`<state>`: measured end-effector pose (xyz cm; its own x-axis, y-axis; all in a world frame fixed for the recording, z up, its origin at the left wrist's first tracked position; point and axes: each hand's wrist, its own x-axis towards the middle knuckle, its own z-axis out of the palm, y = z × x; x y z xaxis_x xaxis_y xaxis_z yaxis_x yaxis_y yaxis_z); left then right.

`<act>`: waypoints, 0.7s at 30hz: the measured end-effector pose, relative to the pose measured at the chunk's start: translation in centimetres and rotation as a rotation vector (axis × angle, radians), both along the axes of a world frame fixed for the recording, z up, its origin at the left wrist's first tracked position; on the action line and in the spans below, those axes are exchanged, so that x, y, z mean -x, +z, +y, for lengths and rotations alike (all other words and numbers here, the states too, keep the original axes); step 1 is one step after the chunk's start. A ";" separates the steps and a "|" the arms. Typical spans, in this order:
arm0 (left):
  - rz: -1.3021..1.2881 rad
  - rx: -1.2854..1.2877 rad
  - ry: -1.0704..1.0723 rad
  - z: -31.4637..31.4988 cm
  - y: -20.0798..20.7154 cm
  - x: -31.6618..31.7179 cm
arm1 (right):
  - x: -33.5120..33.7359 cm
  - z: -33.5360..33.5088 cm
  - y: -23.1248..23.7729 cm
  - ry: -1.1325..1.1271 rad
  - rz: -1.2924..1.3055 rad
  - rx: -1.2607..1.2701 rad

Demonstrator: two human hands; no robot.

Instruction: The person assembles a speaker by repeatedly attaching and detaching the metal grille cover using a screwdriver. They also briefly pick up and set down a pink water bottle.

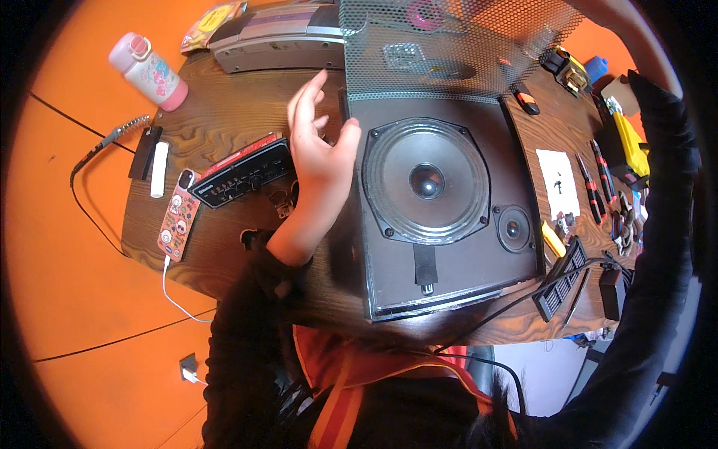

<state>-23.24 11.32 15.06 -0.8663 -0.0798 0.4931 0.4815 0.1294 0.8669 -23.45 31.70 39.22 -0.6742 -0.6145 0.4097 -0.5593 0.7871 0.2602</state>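
A black speaker cabinet (464, 273) lies on its back in front of me, showing a large round woofer (427, 180) and a small tweeter (514, 228). A perforated metal speaker grille (449, 45) rises steeply over its far end. At the grille's upper right corner, my right hand (624, 26) grips it; the fingertips fall outside the picture. My left hand (321, 146) hovers beside the cabinet's left edge, fingers apart, holding nothing. Left of it a black control panel with a red edge (243, 176) leans on the table, partly hidden by that hand.
On the left are a phone in a patterned case (178, 217), a white stick (158, 170) and a pink-and-white bottle (153, 75). Pliers (591, 187), a paper with small dark pieces (557, 179) and a black slotted part (561, 280) lie right. A long grey-silver device (280, 41) sits behind.
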 end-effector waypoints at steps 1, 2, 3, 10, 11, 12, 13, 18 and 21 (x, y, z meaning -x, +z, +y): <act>-0.028 -0.111 -0.083 0.1 0.0 0.0 | -0.6 0.0 0.0 -0.029 0.030 -0.016; -0.056 -0.224 -0.164 0.2 -0.1 0.1 | -1.3 0.0 -0.2 -0.059 0.059 -0.032; -0.109 -0.342 -0.238 0.4 -0.2 0.1 | -1.9 0.2 -0.2 -0.089 0.087 -0.048; -0.140 -0.313 -0.299 -0.1 -0.9 0.5 | -10.3 0.6 -6.2 -0.064 0.403 -0.064; -0.152 -0.303 -0.298 -0.2 -0.9 0.6 | -12.4 0.3 -7.3 0.011 0.328 -0.035; -0.075 -0.201 -0.254 -0.2 -1.0 0.6 | -14.2 0.1 -8.5 -0.005 0.287 -0.093; -0.149 -0.254 -0.281 -0.2 -0.9 0.8 | -16.0 -0.1 -9.7 -0.046 0.108 -0.065; -0.176 -0.335 -0.307 0.1 -1.0 0.6 | -18.4 -0.7 -15.5 -0.033 0.071 0.034; -0.134 -0.441 -0.356 0.3 -0.7 0.6 | -18.5 -1.1 -16.7 -0.054 0.097 0.054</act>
<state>-23.80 11.59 14.35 -0.9299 0.0549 0.3638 0.3118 -0.4074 0.8584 -4.97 30.62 22.52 -0.6610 -0.5540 0.5062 -0.4903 0.8295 0.2676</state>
